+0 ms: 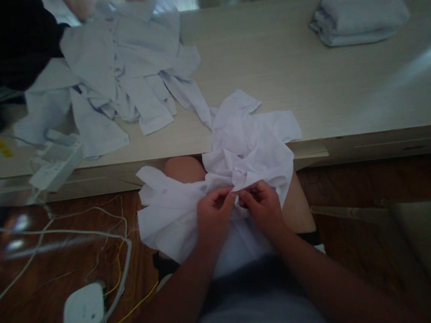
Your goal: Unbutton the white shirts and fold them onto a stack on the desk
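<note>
Across my lap lies a crumpled white shirt [252, 144], its upper part reaching onto the edge of the pale table. My left hand [215, 208] pinches a fold of the shirt between thumb and fingers. Right beside it, my right hand [261, 200] pinches the same area, the two sets of fingertips almost touching. What small detail of the cloth sits between the fingertips is too small to make out. One flap of the shirt spreads out to the left over my thigh.
A heap of white garments [128, 62] covers the table's left, beside a black cloth bundle [1, 46]. At the back right sits a folded light cloth [362, 12]. A power strip [56, 162] hangs at the left edge; cables and a white router [83, 311] lie on the wooden floor.
</note>
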Available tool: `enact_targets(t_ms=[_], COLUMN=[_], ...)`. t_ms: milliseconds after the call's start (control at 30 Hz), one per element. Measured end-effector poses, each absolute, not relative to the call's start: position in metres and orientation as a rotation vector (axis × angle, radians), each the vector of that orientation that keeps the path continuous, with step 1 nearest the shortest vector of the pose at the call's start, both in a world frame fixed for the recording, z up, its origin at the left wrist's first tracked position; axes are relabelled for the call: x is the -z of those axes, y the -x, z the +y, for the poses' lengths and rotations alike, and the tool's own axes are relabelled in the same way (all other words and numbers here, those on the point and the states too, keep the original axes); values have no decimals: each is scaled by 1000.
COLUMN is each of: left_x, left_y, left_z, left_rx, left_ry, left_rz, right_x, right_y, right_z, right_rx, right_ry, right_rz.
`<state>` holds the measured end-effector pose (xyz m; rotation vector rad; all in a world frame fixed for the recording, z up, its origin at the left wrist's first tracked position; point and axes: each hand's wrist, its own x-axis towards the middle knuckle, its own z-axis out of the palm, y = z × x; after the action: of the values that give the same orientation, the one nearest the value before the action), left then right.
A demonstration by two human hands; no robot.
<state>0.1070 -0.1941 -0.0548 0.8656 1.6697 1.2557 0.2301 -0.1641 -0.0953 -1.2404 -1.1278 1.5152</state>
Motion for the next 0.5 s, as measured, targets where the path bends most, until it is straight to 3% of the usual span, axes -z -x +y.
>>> enact_targets(t_ms=[500], left_x=[54], left_y=[-107], left_z=[-194], left_rx=[-1227], left_ry=[-885], left_rz=[1690], right_x=[101], right_y=[-230], right_z=[-166], right_rx=[-1389], right_ry=[1268], right_rz=[-1250])
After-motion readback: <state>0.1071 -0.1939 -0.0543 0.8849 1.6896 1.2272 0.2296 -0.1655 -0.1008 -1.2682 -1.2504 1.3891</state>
